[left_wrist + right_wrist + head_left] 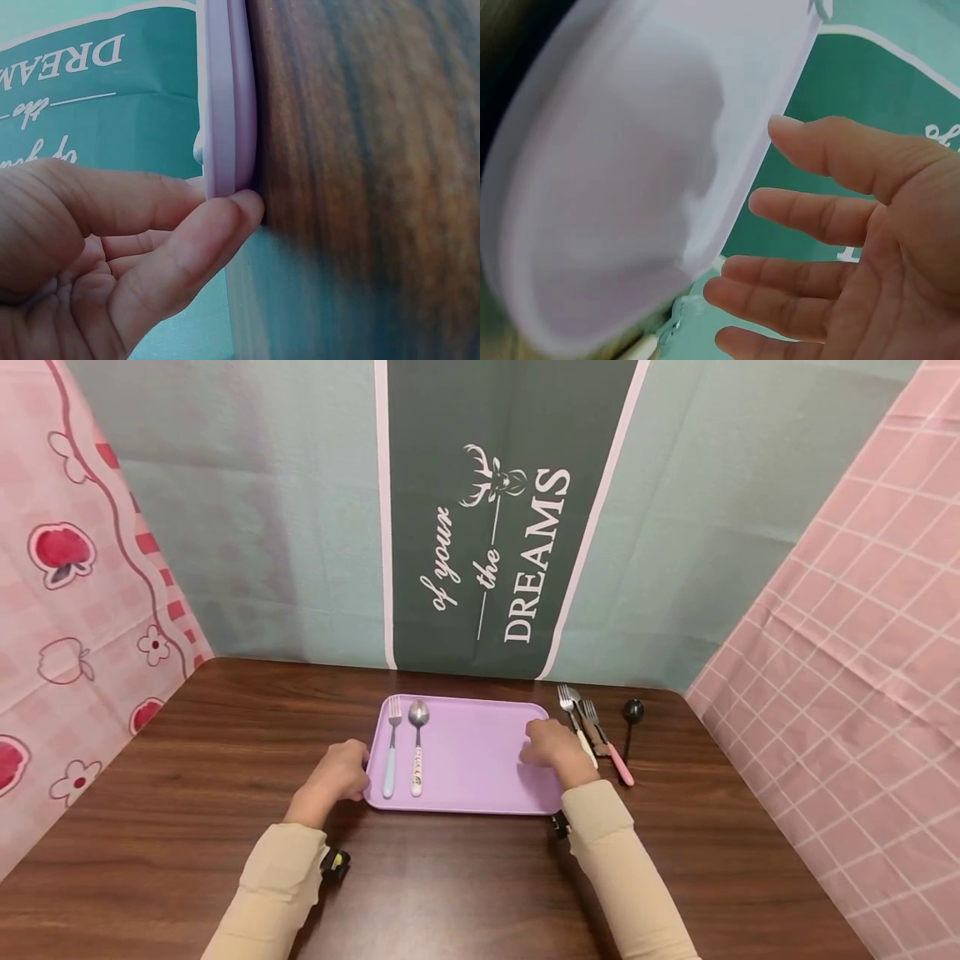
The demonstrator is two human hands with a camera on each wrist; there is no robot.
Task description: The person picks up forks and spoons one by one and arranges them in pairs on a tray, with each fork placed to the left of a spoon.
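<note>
A lilac rectangular tray (pixel 472 752) lies on the wooden table. On its left side rest a fork with a light blue handle (pixel 390 768) and a spoon with a patterned white handle (pixel 417 764), side by side, heads pointing away. My left hand (pixel 347 770) pinches the tray's left edge; in the left wrist view, thumb and fingers meet around the rim (pixel 221 112). Over the tray's right part hovers my right hand (pixel 555 750). Its fingers (pixel 810 214) are spread and hold nothing in the right wrist view, and its shadow falls on the tray.
Right of the tray lies a cluster of cutlery: a fork with a cream handle (pixel 567 706), a brown-handled piece (pixel 595 737) and a fork with a pink handle (pixel 618 764). A black spoon (pixel 633 712) lies farther right. Printed cloth (pixel 300 527) hangs behind the table (pixel 225 760).
</note>
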